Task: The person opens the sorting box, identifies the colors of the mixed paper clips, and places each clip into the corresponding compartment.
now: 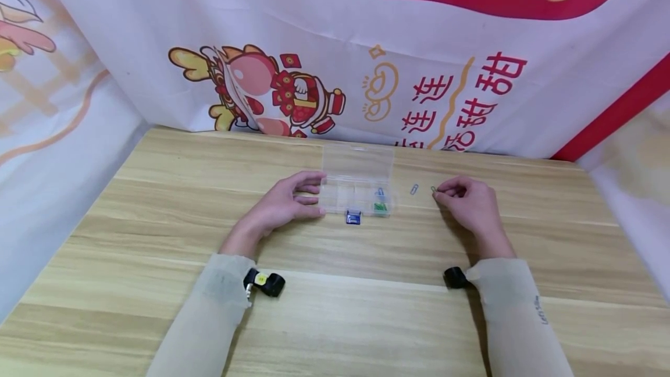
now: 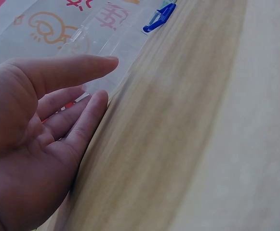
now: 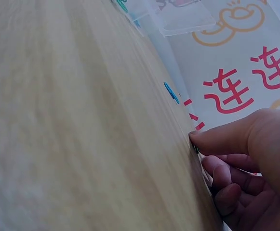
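Currently the left hand (image 1: 285,205) is resting on the wooden counter (image 1: 335,307) with its fingers straight and relaxed, their tips touching the left end of a clear plastic compartment box (image 1: 357,188) whose lid is lying open toward the far side. Inside the box's right-hand compartments a blue clip (image 1: 380,192) and a green clip (image 1: 380,207) are sitting, and a small blue-and-white binder clip (image 1: 353,217) is lying on the counter just beside the box's near edge. To the right, the right hand (image 1: 468,202) is curling its fingers and pinching a green paper clip (image 1: 434,189) at the counter surface. A blue paper clip (image 1: 414,189) is lying loose between that hand and the box. Behind everything a printed banner (image 1: 366,74) is hanging along the far side.
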A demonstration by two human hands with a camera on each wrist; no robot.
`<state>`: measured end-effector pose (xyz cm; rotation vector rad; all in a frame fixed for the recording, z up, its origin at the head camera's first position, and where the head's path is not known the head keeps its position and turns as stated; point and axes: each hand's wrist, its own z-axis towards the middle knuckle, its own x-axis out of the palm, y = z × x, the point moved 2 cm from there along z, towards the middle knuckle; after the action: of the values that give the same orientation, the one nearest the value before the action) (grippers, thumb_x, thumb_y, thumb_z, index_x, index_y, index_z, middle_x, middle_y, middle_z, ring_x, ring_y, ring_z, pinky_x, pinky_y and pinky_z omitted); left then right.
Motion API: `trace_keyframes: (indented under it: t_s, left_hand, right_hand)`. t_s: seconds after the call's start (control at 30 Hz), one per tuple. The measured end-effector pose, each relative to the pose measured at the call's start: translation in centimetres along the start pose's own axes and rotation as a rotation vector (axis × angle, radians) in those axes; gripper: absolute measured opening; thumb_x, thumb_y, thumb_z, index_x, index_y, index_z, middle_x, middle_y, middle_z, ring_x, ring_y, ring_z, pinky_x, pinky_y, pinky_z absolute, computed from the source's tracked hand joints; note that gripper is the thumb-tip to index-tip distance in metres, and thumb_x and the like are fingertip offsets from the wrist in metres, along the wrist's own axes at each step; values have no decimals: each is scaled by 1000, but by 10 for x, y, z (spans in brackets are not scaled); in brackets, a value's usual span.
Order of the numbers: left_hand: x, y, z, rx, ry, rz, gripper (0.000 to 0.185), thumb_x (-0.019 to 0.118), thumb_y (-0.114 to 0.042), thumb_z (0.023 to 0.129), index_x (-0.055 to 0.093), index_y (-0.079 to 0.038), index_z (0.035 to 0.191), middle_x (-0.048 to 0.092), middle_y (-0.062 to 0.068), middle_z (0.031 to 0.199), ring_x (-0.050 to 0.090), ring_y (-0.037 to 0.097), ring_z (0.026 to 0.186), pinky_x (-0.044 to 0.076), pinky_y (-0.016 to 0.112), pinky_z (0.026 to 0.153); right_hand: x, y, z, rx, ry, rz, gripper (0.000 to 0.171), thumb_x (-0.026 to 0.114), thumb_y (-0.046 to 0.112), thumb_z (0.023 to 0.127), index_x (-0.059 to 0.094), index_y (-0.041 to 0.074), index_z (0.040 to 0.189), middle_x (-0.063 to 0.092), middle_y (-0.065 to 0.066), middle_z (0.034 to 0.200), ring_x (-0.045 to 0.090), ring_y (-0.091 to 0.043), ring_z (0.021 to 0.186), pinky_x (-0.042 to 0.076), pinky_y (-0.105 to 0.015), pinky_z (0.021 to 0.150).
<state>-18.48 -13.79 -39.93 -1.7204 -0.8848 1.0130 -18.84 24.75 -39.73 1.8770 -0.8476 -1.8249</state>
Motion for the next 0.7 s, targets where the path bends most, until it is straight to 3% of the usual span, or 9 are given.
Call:
trace_keyframes:
  t_s: [0.33,0.7]
  left_hand:
    - [0,-1,-1,3,-3,6,78,86,-7,90,52,-23,158,57,10,155,61,34,139,53,47,117]
    - [0,2,1,3,-3,6,78,87,-8,90,53,-24,158,57,10,154,62,33,139,54,46,117]
  right_hand:
    - [2,1,1,51,13,-11,23,71,27,104,77,8,113,70,-15,111,59,-29,96,49,-33,76]
    - [3,1,1,35,3,-22,24,72,30,103,75,7,112,69,-15,106,59,-28,92,48,-32,74]
